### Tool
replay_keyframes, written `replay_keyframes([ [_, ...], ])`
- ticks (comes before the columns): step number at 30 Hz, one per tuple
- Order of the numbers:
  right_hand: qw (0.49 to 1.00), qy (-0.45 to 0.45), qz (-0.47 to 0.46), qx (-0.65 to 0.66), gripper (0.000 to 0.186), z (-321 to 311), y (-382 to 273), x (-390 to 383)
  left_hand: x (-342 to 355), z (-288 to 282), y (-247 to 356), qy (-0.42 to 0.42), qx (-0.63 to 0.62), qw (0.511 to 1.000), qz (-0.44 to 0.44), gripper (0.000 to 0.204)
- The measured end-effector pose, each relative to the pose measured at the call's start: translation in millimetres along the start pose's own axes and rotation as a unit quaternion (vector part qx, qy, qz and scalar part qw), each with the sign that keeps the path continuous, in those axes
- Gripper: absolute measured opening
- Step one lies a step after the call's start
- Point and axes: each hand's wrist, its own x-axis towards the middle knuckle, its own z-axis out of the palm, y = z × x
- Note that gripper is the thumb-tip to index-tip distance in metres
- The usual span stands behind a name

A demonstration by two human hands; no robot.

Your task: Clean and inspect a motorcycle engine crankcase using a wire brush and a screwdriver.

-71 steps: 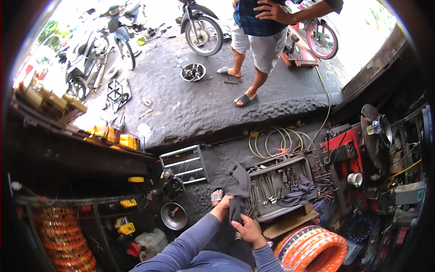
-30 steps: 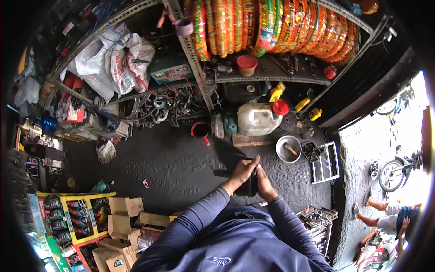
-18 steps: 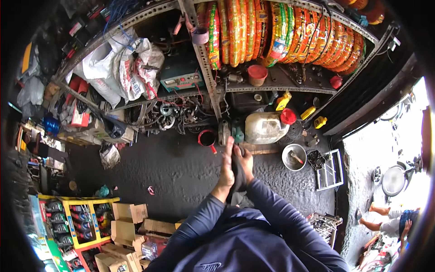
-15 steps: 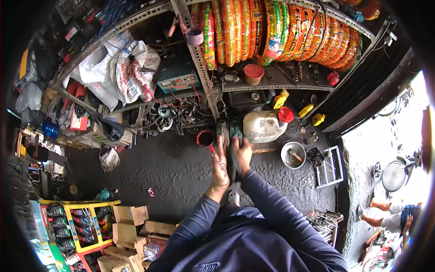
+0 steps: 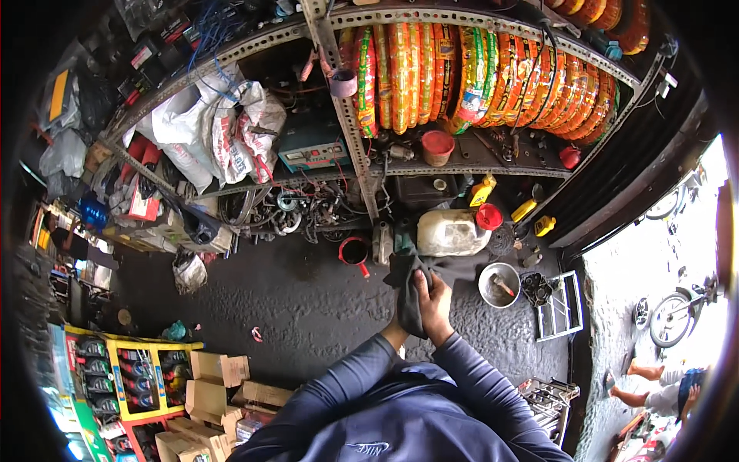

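A dark grey cloth (image 5: pixel 410 296) hangs between my hands in front of my body. My right hand (image 5: pixel 436 306) grips it from the right, fingers curled and thumb along its top. Most of my left hand (image 5: pixel 396 331) is behind the cloth; only a part near the wrist shows, so its fingers are hidden. Beyond the hands a red funnel-like container (image 5: pixel 355 252) with dark liquid inside stands on the floor. A whitish plastic jug (image 5: pixel 453 233) lies just past the cloth, to the right.
A metal bowl (image 5: pixel 499 286) with a brush-like tool sits right of the jug, by a metal frame (image 5: pixel 560 306). Shelves ahead hold wrapped tires (image 5: pixel 469 77) and white sacks (image 5: pixel 223 131). Cardboard boxes (image 5: pixel 208 385) stand lower left. Another person (image 5: pixel 654 385) is at far right.
Both hands have drawn back toward my body, with the cloth. My left hand, flat with fingers stretched before, is now mostly covered by it. The view has tilted slightly.
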Motion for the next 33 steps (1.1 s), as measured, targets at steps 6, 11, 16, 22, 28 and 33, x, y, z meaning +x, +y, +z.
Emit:
replay_keyframes([
  [6,0.991,0.089,0.099,0.030,0.041,-19,29,22,17,-21,-13,-0.110,0.119,0.972,0.170,0.049],
  [11,0.986,-0.004,0.028,0.163,0.039,-29,33,24,-12,-50,-46,-0.362,0.066,0.914,-0.171,0.061],
  [16,0.975,-0.075,0.048,-0.205,0.059,23,64,-5,-41,-2,-82,-0.184,0.106,0.971,-0.108,0.068],
  [22,0.979,-0.132,0.072,-0.141,0.051,-10,72,24,-28,-59,-9,-0.393,0.382,0.834,0.066,0.073],
  [28,0.913,-0.135,-0.030,-0.385,0.043,46,73,1,-42,-38,-22,-0.419,0.294,0.855,0.089,0.050],
  [33,0.928,-0.186,0.091,-0.309,0.050,39,52,31,-46,-59,-3,-0.342,0.351,0.857,0.159,0.040],
])
